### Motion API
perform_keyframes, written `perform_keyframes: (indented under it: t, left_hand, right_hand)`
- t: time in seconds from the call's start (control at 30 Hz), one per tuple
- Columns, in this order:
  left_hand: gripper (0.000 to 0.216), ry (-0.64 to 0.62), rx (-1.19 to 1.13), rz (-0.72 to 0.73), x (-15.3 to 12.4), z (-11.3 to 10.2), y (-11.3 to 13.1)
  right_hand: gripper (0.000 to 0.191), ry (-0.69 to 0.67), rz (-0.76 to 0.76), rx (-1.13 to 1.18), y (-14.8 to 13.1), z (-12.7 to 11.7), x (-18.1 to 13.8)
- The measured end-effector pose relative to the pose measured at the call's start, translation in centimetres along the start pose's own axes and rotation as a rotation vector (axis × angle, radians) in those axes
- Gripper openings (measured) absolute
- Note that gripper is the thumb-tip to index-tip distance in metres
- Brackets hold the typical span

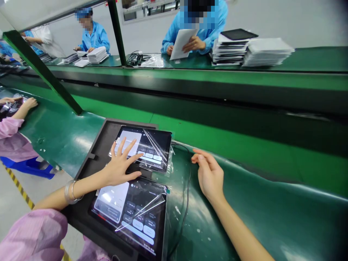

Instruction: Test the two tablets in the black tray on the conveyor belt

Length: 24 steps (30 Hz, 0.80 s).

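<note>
Bright light; pale glare on the glossy dark-green table covering (pixel 67 141) and the nearer film-covered black rectangular tablet (pixel 130 217); right edge darkened

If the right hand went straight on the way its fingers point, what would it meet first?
Most likely the black cable, just ahead of the right hand in the picture. Depth is unclear: it might pass above or already touch it. Beyond lies the farther tablet.

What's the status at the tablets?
Left hand spread over lit far tablet; right hand by cable, grip unclear. Near tablet lit too. Creased film over both.
</note>
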State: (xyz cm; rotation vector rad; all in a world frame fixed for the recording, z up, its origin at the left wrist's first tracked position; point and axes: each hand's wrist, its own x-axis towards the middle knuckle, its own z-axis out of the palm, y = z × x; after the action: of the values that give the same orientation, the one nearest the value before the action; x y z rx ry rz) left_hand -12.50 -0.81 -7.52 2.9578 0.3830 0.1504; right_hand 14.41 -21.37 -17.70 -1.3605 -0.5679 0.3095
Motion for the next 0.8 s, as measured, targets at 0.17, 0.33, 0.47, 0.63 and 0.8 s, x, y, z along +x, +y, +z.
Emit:
perform_keyframes:
  t: [0.17, 0.33, 0.47, 0.63, 0.8]
  left_hand:
    - [0.063, -0.019, -0.079, 0.025, 0.0, -0.2, 0.5]
    - [0.065, -0.036, -0.117, 0.082, 1.2, 0.1, 1.4]
    - [0.072, -0.027, -0.098, 0.139, 2.4, 0.8, 2.2]
    - [0.061, -0.071, -0.043, 0.162, 3.0, 0.9, 2.9]
    - [0.056, -0.094, -0.048, 0.144, 3.1, 0.4, 3.2]
  right_hand:
    - [0.035, -0.009, -0.004, -0.042, 0.1, -0.1, 0.0]
    - [0.034, -0.014, -0.016, -0.07, 0.1, -0.2, 0.1]
    - [0.033, -0.019, -0.021, -0.08, 0.1, -0.3, 0.0]
    - [0.034, -0.02, -0.01, -0.077, 0.3, -0.3, 0.0]
    - [0.034, -0.03, 0.004, -0.065, 0.4, -0.3, -0.1]
